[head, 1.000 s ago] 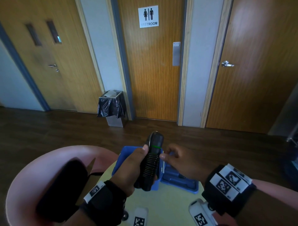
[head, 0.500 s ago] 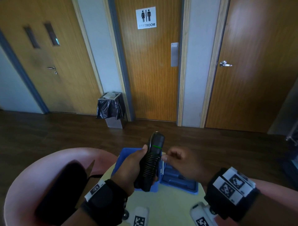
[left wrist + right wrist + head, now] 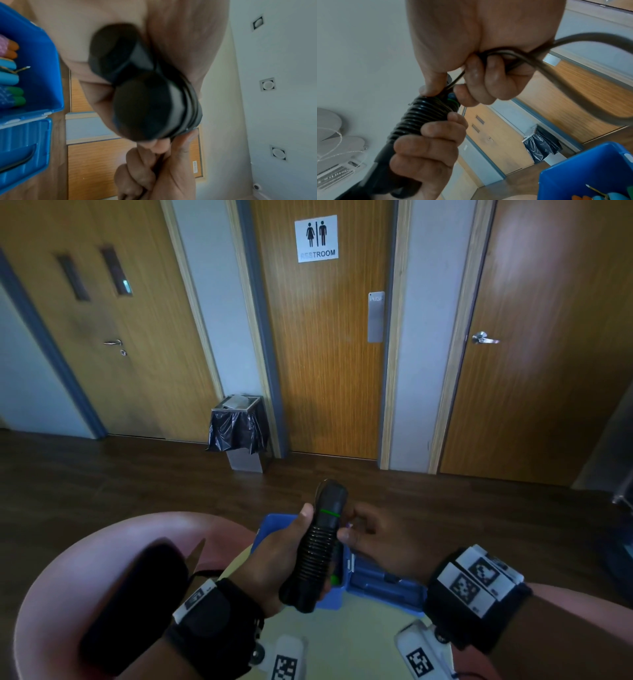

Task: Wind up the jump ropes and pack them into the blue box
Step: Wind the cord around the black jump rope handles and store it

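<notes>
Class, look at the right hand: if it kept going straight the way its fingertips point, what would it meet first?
Most likely the black jump-rope handles that the left hand grips. The right hand points leftward at them, already pinching the cord beside them.

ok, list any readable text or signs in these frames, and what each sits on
"RESTROOM", first letters faded, under two figure pictograms: white sign on the middle door.
Metal push plate on the same door: lettering too blurred to read.
Square coded markers on the wrist bands: patterns only, no words.
Small label on a door, left wrist view: unreadable.
</notes>
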The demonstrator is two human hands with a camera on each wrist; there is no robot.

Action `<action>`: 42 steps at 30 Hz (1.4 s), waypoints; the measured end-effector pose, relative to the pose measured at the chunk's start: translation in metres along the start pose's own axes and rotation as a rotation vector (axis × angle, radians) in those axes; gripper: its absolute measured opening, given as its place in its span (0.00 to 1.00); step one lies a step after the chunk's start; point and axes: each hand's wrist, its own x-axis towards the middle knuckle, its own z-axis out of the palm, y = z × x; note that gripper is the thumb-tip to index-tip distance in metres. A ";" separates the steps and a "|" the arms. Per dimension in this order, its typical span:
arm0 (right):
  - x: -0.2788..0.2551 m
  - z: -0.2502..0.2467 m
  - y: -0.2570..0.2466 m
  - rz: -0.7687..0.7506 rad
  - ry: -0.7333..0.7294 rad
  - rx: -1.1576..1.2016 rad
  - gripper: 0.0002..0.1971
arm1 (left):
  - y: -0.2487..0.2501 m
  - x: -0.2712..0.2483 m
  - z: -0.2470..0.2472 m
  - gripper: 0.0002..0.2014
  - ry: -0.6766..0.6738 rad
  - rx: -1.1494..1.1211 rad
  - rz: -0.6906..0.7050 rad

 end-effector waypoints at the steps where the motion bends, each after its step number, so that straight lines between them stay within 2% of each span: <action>1: 0.002 0.005 0.000 0.002 0.005 0.032 0.17 | 0.000 -0.002 -0.002 0.33 -0.015 -0.030 0.005; 4: 0.011 0.020 -0.005 -0.007 -0.030 0.240 0.33 | -0.002 -0.003 -0.010 0.36 -0.074 -0.122 -0.012; 6: 0.021 0.031 -0.009 0.000 -0.094 0.385 0.41 | -0.005 -0.002 -0.020 0.38 -0.113 -0.186 -0.048; 8: 0.030 0.041 -0.016 0.057 -0.142 0.488 0.43 | -0.006 -0.003 -0.031 0.43 -0.142 -0.253 -0.074; 10: 0.038 0.052 -0.023 0.108 -0.170 0.609 0.39 | -0.004 -0.004 -0.043 0.45 -0.160 -0.257 -0.070; 12: 0.049 0.066 -0.026 0.111 -0.104 0.616 0.33 | 0.004 -0.005 -0.058 0.46 -0.135 -0.156 -0.067; 15: 0.073 0.087 -0.021 0.110 0.179 0.466 0.23 | 0.018 0.002 -0.089 0.40 -0.024 0.005 -0.038; 17: 0.087 0.101 -0.020 0.137 0.342 0.305 0.22 | 0.021 0.006 -0.104 0.33 0.097 0.101 0.080; 20: 0.101 0.122 -0.027 0.213 0.472 0.130 0.19 | 0.016 0.011 -0.122 0.23 0.282 0.226 0.212; 22: 0.109 0.135 -0.031 0.254 0.497 0.042 0.19 | 0.009 0.019 -0.133 0.23 0.354 0.268 0.229; 24: 0.117 0.144 -0.033 0.282 0.456 -0.028 0.20 | 0.007 0.022 -0.143 0.27 0.408 0.324 0.200; 27: 0.124 0.141 -0.032 0.313 0.270 -0.100 0.18 | 0.015 0.023 -0.157 0.20 0.435 0.467 0.201; 29: 0.124 0.130 -0.035 0.363 0.137 -0.185 0.17 | 0.020 0.023 -0.162 0.21 0.358 0.495 0.196; 31: 0.121 0.115 -0.041 0.418 -0.008 -0.326 0.15 | 0.018 0.030 -0.170 0.28 0.354 0.502 0.204; 33: 0.115 0.100 -0.047 0.419 -0.105 -0.505 0.18 | 0.021 0.033 -0.170 0.28 0.314 0.563 0.198; 36: 0.101 0.082 -0.054 0.357 -0.112 -0.768 0.20 | 0.025 0.035 -0.164 0.17 0.251 0.667 0.189; 38: 0.090 0.073 -0.058 0.251 -0.074 -0.957 0.19 | 0.024 0.036 -0.157 0.15 0.235 0.711 0.180; 42: 0.073 0.043 -0.063 0.014 0.043 -1.279 0.23 | 0.024 0.037 -0.135 0.11 0.210 0.536 0.174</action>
